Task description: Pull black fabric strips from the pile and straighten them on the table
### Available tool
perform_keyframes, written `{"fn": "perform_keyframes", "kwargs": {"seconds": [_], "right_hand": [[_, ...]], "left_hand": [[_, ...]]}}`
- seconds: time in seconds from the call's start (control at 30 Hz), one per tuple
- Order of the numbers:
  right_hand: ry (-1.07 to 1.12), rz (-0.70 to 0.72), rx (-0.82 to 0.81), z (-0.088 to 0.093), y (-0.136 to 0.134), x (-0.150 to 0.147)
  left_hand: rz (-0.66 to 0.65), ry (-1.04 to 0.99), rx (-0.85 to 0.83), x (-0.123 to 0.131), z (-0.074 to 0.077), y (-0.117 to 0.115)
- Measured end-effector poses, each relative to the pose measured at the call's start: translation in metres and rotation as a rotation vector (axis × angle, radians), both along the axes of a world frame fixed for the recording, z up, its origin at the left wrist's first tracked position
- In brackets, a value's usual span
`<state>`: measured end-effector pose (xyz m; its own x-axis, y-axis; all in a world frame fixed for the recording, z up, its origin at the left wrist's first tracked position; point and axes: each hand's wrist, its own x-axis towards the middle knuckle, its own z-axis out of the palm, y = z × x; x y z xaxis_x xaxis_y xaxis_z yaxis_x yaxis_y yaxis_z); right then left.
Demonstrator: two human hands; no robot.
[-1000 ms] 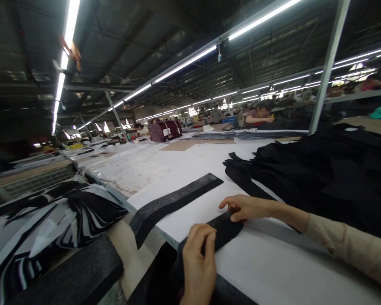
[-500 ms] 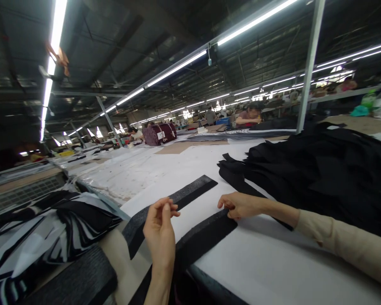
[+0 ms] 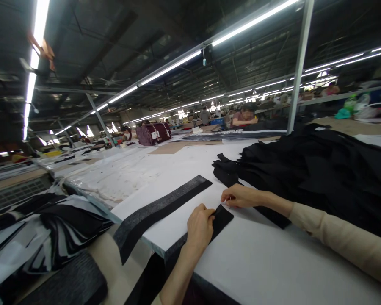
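Observation:
My left hand (image 3: 199,226) is closed at the far end of the near black fabric strip (image 3: 224,220), thumb and fingers pinching its edge. That strip runs under my left wrist and hangs over the table's front edge. Just beyond its tip, my right hand (image 3: 240,196) is bent into a pinch above the white surface; whatever lies between its fingertips is too small to make out. Farther left lies a second strip (image 3: 165,207), black with a grey fuzzy band, its near end drooping off the table.
A large heap of black fabric pieces (image 3: 307,169) covers the right side of the white table (image 3: 273,262). Black and white striped fabric (image 3: 47,233) is piled at lower left. A maroon bundle (image 3: 154,133) sits farther back, and a metal post (image 3: 300,72) rises beyond the heap.
My left hand has moved right and down onto the near strip, closing on its edge. The right hand has shifted slightly off the strip's end. The view has turned a little right.

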<state>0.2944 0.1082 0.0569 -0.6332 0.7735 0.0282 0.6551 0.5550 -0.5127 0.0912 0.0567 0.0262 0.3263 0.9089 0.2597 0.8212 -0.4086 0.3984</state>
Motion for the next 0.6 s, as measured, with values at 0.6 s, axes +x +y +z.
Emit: {"fn": "perform_keyframes", "kwargs": {"seconds": [0.6], "right_hand": [[-0.178,0.200,0.455,-0.0073,0.0007,-0.0080]], "left_hand": [[-0.024,-0.015,-0.013,-0.0018,-0.0025,0.0012]]}}
